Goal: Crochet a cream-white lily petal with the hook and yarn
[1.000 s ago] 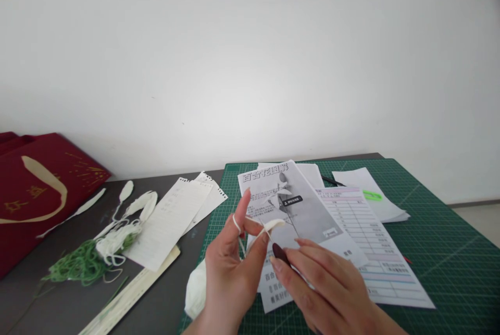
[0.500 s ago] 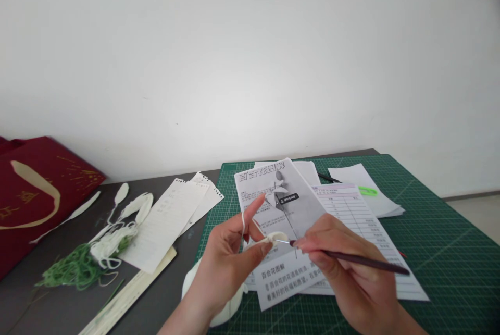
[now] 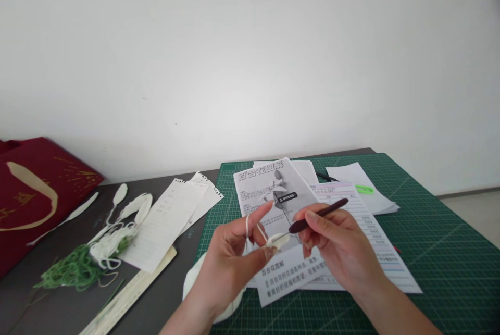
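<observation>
My left hand (image 3: 230, 257) pinches a small white crocheted piece (image 3: 278, 239) between thumb and finger, with white yarn looped over the raised index finger. My right hand (image 3: 338, 249) grips a dark crochet hook (image 3: 318, 215), whose tip sits in the white piece. Both hands hover over a printed instruction sheet (image 3: 273, 189) on the green cutting mat (image 3: 429, 251). A white yarn ball (image 3: 195, 283) lies partly hidden under my left wrist.
Several printed papers (image 3: 359, 210) lie on the mat. Left of it, on the dark table (image 3: 58, 304), are white paper slips (image 3: 167, 220), a tangle of green and white yarn (image 3: 86, 262), white crocheted petals (image 3: 136, 205), a ruler (image 3: 128, 293) and a dark red bag (image 3: 27, 194).
My right hand has swung the hook's handle upward and to the left, from pointing right and low to pointing up-right. The left hand has shifted slightly right with the white piece.
</observation>
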Demonstrator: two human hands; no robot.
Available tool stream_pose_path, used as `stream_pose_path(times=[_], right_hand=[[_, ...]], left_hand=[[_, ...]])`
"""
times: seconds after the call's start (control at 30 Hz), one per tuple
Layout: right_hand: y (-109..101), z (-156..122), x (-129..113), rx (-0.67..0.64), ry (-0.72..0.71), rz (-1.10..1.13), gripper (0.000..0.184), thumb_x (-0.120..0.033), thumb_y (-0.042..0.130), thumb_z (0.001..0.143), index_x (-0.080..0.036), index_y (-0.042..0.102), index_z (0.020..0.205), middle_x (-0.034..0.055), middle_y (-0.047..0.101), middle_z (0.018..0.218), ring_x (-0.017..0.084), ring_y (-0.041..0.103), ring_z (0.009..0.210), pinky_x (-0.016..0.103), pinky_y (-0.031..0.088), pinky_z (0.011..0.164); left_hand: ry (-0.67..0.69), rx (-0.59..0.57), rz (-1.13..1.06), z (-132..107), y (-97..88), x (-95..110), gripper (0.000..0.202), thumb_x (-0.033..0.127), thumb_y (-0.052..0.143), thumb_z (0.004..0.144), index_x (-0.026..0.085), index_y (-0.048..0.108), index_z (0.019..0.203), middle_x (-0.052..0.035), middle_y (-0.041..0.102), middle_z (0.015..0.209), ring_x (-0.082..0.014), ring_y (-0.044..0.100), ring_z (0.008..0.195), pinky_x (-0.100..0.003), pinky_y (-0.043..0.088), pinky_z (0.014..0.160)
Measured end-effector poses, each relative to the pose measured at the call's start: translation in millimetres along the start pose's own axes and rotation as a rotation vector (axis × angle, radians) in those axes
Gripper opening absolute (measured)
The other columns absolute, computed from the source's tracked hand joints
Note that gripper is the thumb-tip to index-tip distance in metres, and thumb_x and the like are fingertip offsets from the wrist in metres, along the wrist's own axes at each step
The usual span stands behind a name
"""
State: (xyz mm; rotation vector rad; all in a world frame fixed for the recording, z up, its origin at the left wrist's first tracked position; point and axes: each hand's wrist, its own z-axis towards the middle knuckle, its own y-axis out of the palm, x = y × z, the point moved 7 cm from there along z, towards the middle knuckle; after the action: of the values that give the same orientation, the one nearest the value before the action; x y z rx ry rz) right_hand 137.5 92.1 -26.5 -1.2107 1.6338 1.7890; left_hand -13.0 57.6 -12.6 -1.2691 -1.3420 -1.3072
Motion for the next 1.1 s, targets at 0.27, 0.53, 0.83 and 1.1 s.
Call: stream_pose_path(times=[0.27, 0.53, 0.83, 1.1], right_hand=[[1.6, -2.8, -0.3, 0.043, -0.127, -0.069, 0.014, -0.029, 0.074, 0.077, -0.016, 0.077, 0.083, 0.0037, 0.072, 0.059, 0.011, 0.063, 0.050, 0.020, 0.055, 0.047], [24.1, -31.5, -27.4, -0.041, -0.789, -0.677, 0.030, -0.003, 0.059, 0.082, -0.021, 0.070, 0.104, 0.0065, 0.075, 0.086, 0.018, 0.069, 0.071, 0.030, 0.059, 0.061], [41.5, -44.5, -38.4, -0.245, -1.013, -0.820, 0.034, 0.000, 0.053, 0.083, -0.014, 0.068, 0.110, 0.0108, 0.072, 0.085, 0.019, 0.066, 0.074, 0.031, 0.058, 0.060], [12.0, -17.5, -21.2, -0.092, -0.431, -0.284, 0.009, -0.022, 0.067, 0.083, -0.022, 0.075, 0.088, 0.0025, 0.066, 0.070, 0.014, 0.059, 0.051, 0.026, 0.049, 0.044]], left_hand=[[0.110, 0.144, 0.055, -2.4, 2.1, 5.7, 0.040, 0.018, 0.074, 0.072, 0.034, 0.073, 0.108, 0.0039, 0.057, 0.066, -0.0150, 0.054, 0.072, -0.033, 0.043, 0.085], [-0.031, 0.290, -0.223, 1.4, 0.5, -14.3, 0.046, 0.018, 0.080, 0.067, 0.031, 0.071, 0.110, 0.0073, 0.051, 0.065, -0.0068, 0.050, 0.062, -0.020, 0.044, 0.067], [-0.233, 0.051, -0.583, 3.1, 11.1, -15.8, 0.058, 0.007, 0.080, 0.060, 0.019, 0.068, 0.116, 0.0040, 0.059, 0.065, -0.0085, 0.055, 0.061, -0.023, 0.043, 0.069], [-0.255, -0.084, -0.471, 2.1, 5.0, -5.4, 0.055, 0.010, 0.081, 0.056, 0.019, 0.072, 0.110, 0.0019, 0.059, 0.064, -0.0129, 0.053, 0.062, -0.025, 0.039, 0.066]])
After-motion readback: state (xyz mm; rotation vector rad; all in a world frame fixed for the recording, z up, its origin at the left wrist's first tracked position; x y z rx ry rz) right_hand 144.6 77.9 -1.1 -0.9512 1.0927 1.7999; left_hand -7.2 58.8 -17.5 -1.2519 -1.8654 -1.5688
